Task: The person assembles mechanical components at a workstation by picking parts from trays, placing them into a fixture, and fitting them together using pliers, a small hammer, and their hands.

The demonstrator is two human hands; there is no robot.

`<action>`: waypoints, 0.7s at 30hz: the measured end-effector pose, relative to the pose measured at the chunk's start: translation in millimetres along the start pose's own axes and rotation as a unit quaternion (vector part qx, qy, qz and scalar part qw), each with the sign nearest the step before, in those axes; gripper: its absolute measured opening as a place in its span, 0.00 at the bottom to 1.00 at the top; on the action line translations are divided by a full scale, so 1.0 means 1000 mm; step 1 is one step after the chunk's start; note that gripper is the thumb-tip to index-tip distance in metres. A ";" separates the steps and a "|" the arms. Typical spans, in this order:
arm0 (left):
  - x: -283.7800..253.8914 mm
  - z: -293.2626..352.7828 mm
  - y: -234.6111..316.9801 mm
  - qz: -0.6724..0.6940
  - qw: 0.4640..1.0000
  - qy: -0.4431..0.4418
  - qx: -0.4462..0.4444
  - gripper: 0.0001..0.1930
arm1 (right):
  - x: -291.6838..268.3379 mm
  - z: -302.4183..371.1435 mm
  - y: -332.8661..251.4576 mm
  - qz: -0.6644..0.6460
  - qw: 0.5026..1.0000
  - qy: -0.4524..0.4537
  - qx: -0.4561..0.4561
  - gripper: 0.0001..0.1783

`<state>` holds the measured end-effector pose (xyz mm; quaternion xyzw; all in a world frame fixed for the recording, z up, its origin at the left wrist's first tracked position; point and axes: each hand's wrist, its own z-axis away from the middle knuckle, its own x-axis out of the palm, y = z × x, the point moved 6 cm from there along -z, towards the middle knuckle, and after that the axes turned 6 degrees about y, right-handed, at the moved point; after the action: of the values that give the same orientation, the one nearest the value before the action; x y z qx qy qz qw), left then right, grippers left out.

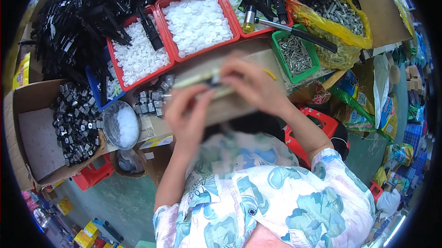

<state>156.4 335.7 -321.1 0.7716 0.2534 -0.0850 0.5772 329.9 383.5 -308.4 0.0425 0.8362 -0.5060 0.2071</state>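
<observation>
Over the near edge of the worktable point(253, 52), my left hand point(184, 112) and my right hand point(248, 84) come together with bent fingers. Both close on a small dark and silvery part point(214, 81) between the fingertips; motion blur hides its kind. A pale yellowish strip runs behind the fingers, too smeared to make out. Left of my left hand lie several silver-and-black metal blocks point(151, 103). Beyond my hands stands a red tray point(234, 22) of white plastic discs point(198, 25). Beside it another red tray point(120, 75) holds small white plastic pieces point(140, 50).
A green tray point(276, 48) of metal pins stands at the right, near a hammer point(294, 31) and a yellow bag point(363, 41) of metal parts. Black plastic parts point(78, 22) pile up at the back left. A cardboard box point(34, 98) and a round bowl point(108, 128) sit at the left.
</observation>
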 end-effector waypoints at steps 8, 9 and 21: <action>0.007 0.029 0.001 -0.207 0.939 -0.002 0.273 0.13 | 0.026 0.004 0.018 0.056 0.996 -0.050 -0.055 0.05; 0.007 0.030 -0.001 -0.208 0.940 -0.001 0.272 0.13 | 0.027 0.003 0.018 0.057 0.995 -0.054 -0.054 0.05; 0.019 0.028 -0.002 -0.269 0.917 -0.037 0.293 0.15 | 0.024 -0.008 0.016 0.083 0.987 -0.116 -0.076 0.04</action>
<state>175.8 315.5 -339.7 0.8053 0.3937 -0.3360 0.2891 310.0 394.7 -328.2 0.0367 0.8361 -0.4237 0.3465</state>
